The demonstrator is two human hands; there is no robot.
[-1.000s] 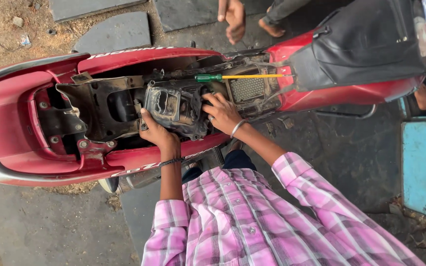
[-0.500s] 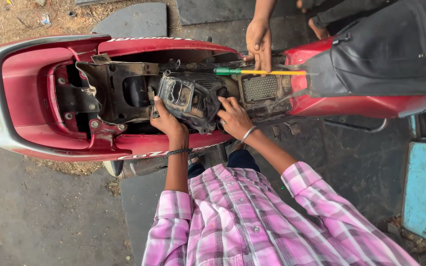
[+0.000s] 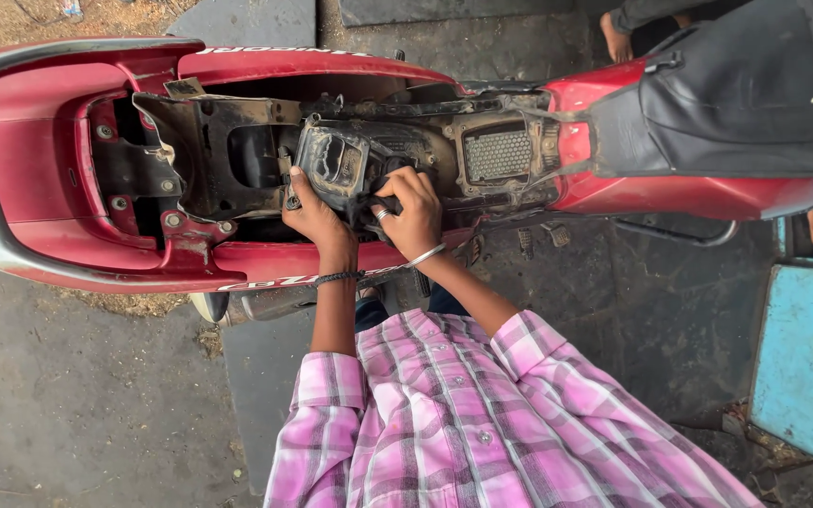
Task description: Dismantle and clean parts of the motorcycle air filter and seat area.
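Both hands are gripping the grimy black housing point(image 3: 345, 169) sitting inside the red scooter point(image 3: 265, 66): left hand point(image 3: 317, 214) clamping its near edge, right hand point(image 3: 413, 209) beside; housing seemingly loosened, not lifted out

Single head view, steeply downward, close over scooter point(image 3: 237, 169)

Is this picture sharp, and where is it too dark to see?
Head view: soft, even daylight, no harsh glare; both hands, left and right, look sharp. The scooter's open underseat cavity and the raised black seat fall into deep shadow, hiding detail.
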